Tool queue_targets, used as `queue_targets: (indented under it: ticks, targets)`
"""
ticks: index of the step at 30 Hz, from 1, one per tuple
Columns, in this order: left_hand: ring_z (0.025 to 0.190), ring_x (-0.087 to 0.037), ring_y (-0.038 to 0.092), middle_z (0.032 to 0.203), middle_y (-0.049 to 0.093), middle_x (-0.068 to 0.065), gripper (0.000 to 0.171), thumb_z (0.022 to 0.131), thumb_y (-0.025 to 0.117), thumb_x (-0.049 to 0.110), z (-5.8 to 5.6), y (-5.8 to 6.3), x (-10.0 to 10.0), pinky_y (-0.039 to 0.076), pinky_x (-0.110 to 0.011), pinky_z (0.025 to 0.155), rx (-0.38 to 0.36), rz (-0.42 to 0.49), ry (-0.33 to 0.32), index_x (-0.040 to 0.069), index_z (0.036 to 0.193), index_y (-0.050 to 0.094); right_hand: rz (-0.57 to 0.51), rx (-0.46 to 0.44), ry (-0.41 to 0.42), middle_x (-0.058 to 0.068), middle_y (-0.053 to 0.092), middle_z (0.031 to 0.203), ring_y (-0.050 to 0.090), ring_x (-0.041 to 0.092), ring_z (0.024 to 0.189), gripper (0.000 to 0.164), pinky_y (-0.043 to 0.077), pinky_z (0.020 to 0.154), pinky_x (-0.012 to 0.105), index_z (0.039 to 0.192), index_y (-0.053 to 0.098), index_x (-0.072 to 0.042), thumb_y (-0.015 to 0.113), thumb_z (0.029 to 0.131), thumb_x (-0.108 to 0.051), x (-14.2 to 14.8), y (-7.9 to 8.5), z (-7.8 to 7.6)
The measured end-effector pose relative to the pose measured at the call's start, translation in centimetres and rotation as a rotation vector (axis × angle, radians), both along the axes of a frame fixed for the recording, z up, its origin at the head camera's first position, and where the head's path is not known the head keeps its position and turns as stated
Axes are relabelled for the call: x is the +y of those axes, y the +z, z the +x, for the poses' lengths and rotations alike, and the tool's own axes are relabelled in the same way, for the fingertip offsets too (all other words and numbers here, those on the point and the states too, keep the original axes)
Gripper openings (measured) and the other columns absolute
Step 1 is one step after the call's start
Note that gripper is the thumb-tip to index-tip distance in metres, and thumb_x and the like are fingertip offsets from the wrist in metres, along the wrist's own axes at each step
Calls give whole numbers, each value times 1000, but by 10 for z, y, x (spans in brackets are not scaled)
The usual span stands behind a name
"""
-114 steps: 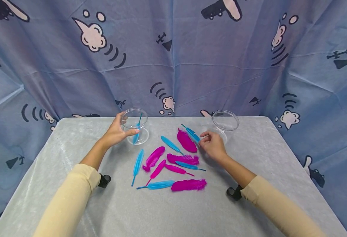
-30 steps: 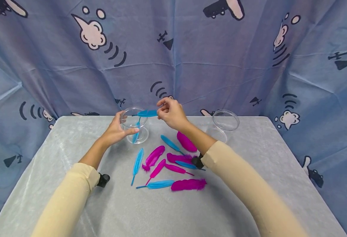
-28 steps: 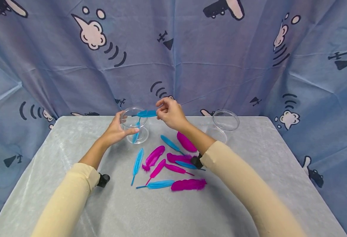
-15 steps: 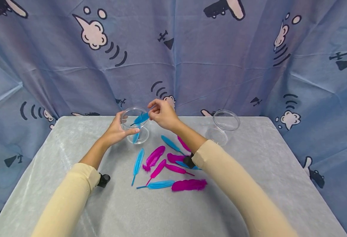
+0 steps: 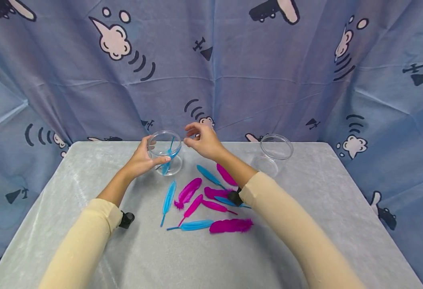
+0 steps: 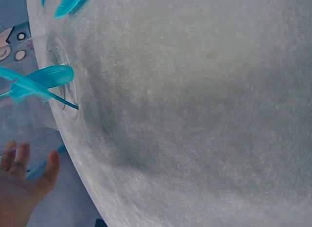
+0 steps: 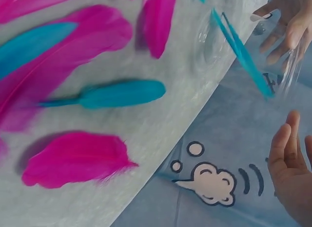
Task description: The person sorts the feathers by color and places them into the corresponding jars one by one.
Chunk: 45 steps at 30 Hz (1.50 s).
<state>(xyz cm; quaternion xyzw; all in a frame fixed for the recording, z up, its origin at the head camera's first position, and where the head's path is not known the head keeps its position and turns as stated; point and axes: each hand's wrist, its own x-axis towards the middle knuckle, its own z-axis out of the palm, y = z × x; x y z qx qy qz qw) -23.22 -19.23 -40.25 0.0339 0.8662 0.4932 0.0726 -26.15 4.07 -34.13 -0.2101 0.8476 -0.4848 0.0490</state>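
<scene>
One slender blue feather (image 5: 175, 153) has passed from the right hand (image 5: 204, 140) into the round clear plastic cup (image 5: 159, 151) since the earlier frame, crossing a second blue feather (image 5: 165, 168) inside. Left hand (image 5: 143, 160) grips the cup's side. Right fingers, loosely bent and unloaded, stand near the rim. Magenta feathers (image 5: 230, 226) lie on the grey tabletop (image 5: 153, 257).

feathers (image 5: 231, 226) are blue or magenta, the printed curtain (image 5: 265, 52) blue.
</scene>
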Motion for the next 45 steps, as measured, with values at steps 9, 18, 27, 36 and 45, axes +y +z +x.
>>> queue_targets:
  ticks: [9, 18, 27, 36, 45]
  targets:
    - [146, -40, 24, 159, 24, -24, 105, 87, 77, 34, 1, 0, 0, 29, -60, 113, 11, -6, -10, 6, 158, 5, -20, -79, 26, 13, 69, 115, 69, 26, 100, 37, 56, 87, 38, 126, 61, -3, 72, 92, -13, 38, -9, 3]
    - [145, -41, 25, 158, 25, -24, 104, 87, 77, 36, 2, 0, -4, 30, -60, 112, 17, -25, -19, 6, 157, 6, -13, -165, 35, 23, 68, 117, 69, 32, 106, 43, 55, 91, 42, 126, 60, 1, 77, 88, -9, 73, -29, 12]
    - [145, -41, 26, 158, 25, -24, 104, 87, 77, 34, 2, 1, -2, 30, -59, 112, 15, -26, -19, 5, 157, 7, -10, -164, 37, 29, 69, 110, 71, 32, 100, 42, 56, 89, 39, 120, 60, 10, 78, 84, -2, 91, -55, 23]
    - [146, -40, 25, 159, 25, -23, 105, 86, 78, 37, 2, 2, 0, 29, -60, 113, 6, -31, -13, 6, 157, 7, 42, -172, 28, 23, 72, 105, 72, 31, 96, 42, 57, 87, 37, 120, 61, 11, 79, 84, -2, 101, -72, 29]
    - [146, -41, 25, 159, 25, -23, 106, 86, 77, 37, 2, 2, 0, 29, -61, 112, 8, -36, -8, 6, 157, 6, 82, -130, 71, 19, 72, 99, 71, 27, 87, 39, 58, 80, 32, 115, 63, 10, 80, 83, -5, 106, -94, 33]
